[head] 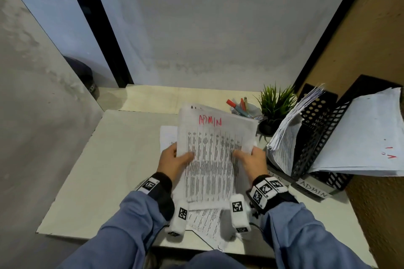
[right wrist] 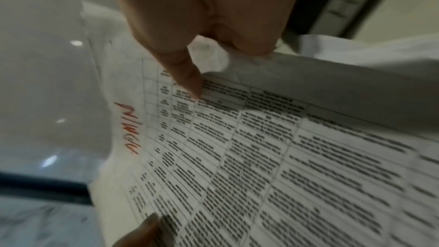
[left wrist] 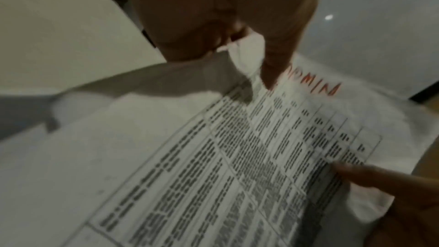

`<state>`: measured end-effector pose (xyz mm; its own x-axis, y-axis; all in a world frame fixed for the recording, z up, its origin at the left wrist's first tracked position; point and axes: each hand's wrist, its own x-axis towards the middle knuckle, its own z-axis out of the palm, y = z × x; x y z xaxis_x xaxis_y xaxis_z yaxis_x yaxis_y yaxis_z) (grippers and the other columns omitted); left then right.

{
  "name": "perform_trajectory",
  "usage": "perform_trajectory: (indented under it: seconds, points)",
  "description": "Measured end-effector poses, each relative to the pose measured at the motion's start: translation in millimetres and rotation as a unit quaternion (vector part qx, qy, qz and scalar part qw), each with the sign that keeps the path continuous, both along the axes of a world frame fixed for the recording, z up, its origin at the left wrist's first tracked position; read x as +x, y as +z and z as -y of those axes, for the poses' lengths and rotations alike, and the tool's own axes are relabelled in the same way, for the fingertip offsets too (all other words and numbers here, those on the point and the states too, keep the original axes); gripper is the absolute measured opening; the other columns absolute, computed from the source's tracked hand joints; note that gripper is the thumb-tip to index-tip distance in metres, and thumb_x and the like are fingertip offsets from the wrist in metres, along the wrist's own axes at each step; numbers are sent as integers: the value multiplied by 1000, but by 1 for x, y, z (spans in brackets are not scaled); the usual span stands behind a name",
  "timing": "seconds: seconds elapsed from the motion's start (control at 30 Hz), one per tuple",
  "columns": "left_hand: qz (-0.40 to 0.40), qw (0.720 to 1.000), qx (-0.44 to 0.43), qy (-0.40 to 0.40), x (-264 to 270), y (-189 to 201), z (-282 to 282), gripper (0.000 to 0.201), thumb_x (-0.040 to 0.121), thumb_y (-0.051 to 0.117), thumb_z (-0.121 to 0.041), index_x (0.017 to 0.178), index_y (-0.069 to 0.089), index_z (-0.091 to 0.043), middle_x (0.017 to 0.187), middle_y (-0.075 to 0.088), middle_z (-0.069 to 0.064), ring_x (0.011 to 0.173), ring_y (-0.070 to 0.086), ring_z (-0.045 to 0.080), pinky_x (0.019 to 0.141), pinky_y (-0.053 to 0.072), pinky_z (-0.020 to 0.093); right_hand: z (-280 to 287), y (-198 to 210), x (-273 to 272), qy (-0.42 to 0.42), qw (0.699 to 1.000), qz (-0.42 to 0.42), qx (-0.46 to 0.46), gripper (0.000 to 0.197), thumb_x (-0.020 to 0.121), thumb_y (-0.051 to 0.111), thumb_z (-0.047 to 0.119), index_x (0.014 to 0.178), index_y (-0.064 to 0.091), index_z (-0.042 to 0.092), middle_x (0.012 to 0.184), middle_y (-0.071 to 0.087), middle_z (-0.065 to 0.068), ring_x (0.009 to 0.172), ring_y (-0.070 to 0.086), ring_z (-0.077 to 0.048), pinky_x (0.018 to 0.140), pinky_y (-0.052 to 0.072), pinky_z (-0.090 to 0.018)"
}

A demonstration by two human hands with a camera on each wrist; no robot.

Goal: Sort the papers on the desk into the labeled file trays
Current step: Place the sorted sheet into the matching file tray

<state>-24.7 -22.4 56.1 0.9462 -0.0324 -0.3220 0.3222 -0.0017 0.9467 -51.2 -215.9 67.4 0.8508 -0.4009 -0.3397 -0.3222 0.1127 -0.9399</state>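
Observation:
A stack of printed papers (head: 212, 148), its top sheet marked ADMIN in red, is held up above the desk (head: 105, 170). My left hand (head: 175, 160) grips its left edge, thumb on the front. My right hand (head: 251, 160) grips the right edge the same way. The left wrist view shows the sheet (left wrist: 237, 157) with my left thumb (left wrist: 273, 67) on it. The right wrist view shows the sheet (right wrist: 261, 157) pinched under my right thumb (right wrist: 187, 76). Black file trays (head: 314, 137) stand at the right, one labeled ADMIN (head: 312, 189).
More loose sheets (head: 205, 220) lie on the desk under my wrists, and another (head: 167, 137) shows behind the stack. A small potted plant (head: 273, 109) and a pen cup (head: 244, 107) stand by the trays. Both trays hold paper piles (head: 367, 135).

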Motion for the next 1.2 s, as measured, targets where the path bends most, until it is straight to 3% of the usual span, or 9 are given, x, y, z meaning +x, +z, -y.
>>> perform_trajectory:
  seconds: [0.23,0.47,0.7,0.87,1.0,1.03,1.07,1.1,1.2]
  points:
    - [159,985,38,51,19,32,4,27,82,66,-2,104,58,-16,95,66,-1,88,64,11,69,54,17,-7,45,5,14,987,147,-67,21,80,63,-6,80,57,14,79,59,0,73,59,-7,54,52,-10]
    - [-24,989,143,-18,2,-21,-1,42,76,71,-37,106,54,-12,95,66,4,90,64,24,84,55,39,-10,-11,-11,28,998,0,-58,12,79,62,-9,84,61,1,99,63,-31,100,61,-41,83,53,-46]
    - [152,973,158,-67,13,46,18,19,90,60,-22,73,64,-16,69,64,9,60,60,20,59,51,31,30,37,-1,15,987,131,-88,19,84,62,-2,83,64,18,82,67,-1,76,65,-15,59,54,-13]
    - [280,947,119,-105,14,110,69,36,91,60,-21,63,59,1,58,53,13,54,51,19,53,45,32,113,85,-13,-125,948,213,-199,23,85,63,6,105,64,18,91,66,-4,84,63,-14,76,53,-23]
    - [359,915,102,-152,3,134,125,38,90,58,-20,52,55,-17,48,38,-7,48,45,14,50,31,23,192,95,-38,-278,859,63,-425,47,81,59,12,127,52,8,123,55,-18,114,51,-34,98,44,-48]
    - [378,906,95,-164,-1,137,140,34,91,57,-14,57,63,-15,50,34,-11,50,52,13,51,31,16,208,96,-46,-298,846,-14,-442,57,81,60,16,134,45,5,133,46,-22,123,43,-38,103,37,-50]
    - [394,896,97,-182,-4,137,155,23,91,55,-10,75,73,-9,97,39,-4,63,63,15,54,35,10,219,96,-54,-297,847,-95,-430,65,81,63,21,138,38,3,139,40,-24,128,37,-40,105,33,-51]
    - [406,885,105,-200,-7,137,170,21,90,54,-9,100,73,-7,93,75,-5,81,67,14,62,44,9,228,95,-60,-283,858,-160,-397,71,80,67,28,137,37,-1,139,39,-26,129,37,-41,102,35,-51]
    - [403,873,135,-239,-11,132,212,45,85,50,-9,129,57,-15,122,64,8,109,63,17,93,52,27,240,87,-68,-242,907,-208,-277,67,73,76,36,116,53,-11,120,57,-29,110,56,-41,82,46,-44]
